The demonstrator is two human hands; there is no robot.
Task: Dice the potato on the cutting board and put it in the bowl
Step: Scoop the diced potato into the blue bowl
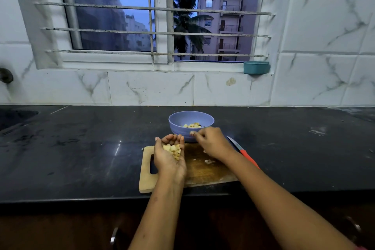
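A wooden cutting board (203, 170) lies on the black counter near its front edge. Just behind it stands a lilac bowl (182, 119) with several potato cubes (191, 125) inside. My left hand (169, 158) is cupped palm up over the board's left part, holding a pile of diced potato (172, 150). My right hand (211, 142) hovers palm down between the board and the bowl, fingers curled by the bowl's near wall; whether it holds anything is hidden. A few potato bits (209, 161) lie on the board.
A knife with a red handle (243, 152) lies on the counter right of the board, blade pointing away. A sink (14, 116) is at the far left. A teal tub (256, 67) sits on the window sill. The counter edge runs just below the board.
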